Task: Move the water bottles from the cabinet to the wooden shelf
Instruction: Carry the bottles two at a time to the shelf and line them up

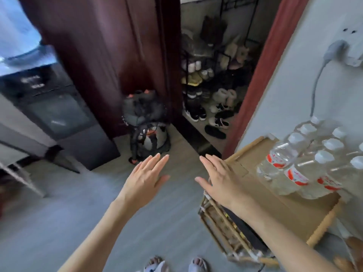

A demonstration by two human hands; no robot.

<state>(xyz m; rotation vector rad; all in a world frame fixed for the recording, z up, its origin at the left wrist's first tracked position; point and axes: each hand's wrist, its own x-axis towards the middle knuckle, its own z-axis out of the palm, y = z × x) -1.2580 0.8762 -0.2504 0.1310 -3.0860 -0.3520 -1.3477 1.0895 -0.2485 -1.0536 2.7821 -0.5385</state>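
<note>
Several clear water bottles with white caps and red labels stand grouped on top of the wooden shelf at the right, against the white wall. My left hand is stretched out flat over the grey floor, palm down, fingers apart and empty. My right hand is flat too and hovers over the shelf's left front corner, a short way left of the bottles and touching none. No cabinet holding bottles can be made out.
A black water dispenser stands at the left. A grey backpack leans on the dark red door ahead. A shoe rack fills the open doorway. A grey cord hangs from a wall socket above the bottles.
</note>
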